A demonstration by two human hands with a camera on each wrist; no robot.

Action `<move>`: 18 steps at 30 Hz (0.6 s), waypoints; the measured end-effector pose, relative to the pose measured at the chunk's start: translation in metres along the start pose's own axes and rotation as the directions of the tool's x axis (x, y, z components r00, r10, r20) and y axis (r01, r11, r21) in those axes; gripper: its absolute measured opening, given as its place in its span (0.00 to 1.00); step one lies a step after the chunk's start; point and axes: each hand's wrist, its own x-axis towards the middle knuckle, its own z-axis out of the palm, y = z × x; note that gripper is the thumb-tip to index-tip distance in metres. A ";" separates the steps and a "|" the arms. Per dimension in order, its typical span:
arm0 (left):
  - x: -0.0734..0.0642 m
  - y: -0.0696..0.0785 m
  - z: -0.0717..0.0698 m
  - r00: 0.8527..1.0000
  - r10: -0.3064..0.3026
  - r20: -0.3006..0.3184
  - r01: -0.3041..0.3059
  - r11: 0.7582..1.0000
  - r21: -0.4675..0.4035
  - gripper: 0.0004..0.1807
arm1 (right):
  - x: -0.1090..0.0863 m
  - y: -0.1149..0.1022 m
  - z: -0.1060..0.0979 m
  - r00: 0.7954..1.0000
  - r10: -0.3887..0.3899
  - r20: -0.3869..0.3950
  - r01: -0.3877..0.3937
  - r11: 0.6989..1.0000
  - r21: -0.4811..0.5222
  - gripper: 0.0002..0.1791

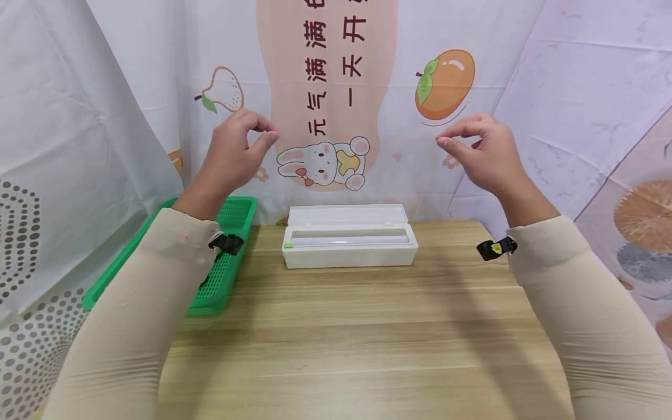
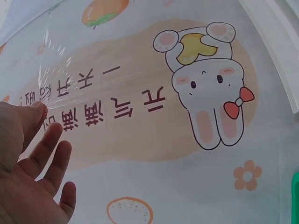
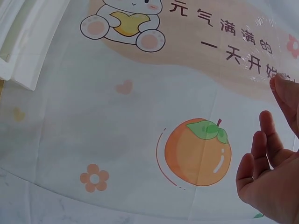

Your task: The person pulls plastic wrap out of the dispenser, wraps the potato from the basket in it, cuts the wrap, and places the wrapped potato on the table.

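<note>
Both hands are raised above the far side of the table, well apart. Thumb and forefinger of my left hand [image 1: 236,149] pinch one side of a sheet of clear cling film [image 2: 58,77]. Its other side is pinched by my right hand [image 1: 485,149]. Wrinkles and glints fan out from the fingertips in both wrist views; the film barely shows in the head view. Below and between the hands sits a white cling film dispenser [image 1: 349,258] with its lid [image 1: 346,214] tipped back. A white roll lies inside, and a small green slider [image 1: 289,245] is at its left end.
A green plastic basket [image 1: 215,303] stands at the table's left, partly behind the left forearm. Printed cloth with a rabbit [image 1: 320,163] and fruit hangs behind the wooden table [image 1: 357,338]. Black straps circle both wrists.
</note>
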 end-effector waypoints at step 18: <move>-0.019 0.018 -0.020 0.995 0.097 -0.008 -0.097 0.995 -0.020 0.14 | -0.019 -0.010 -0.019 0.998 -0.054 -0.016 0.055 0.998 0.018 0.12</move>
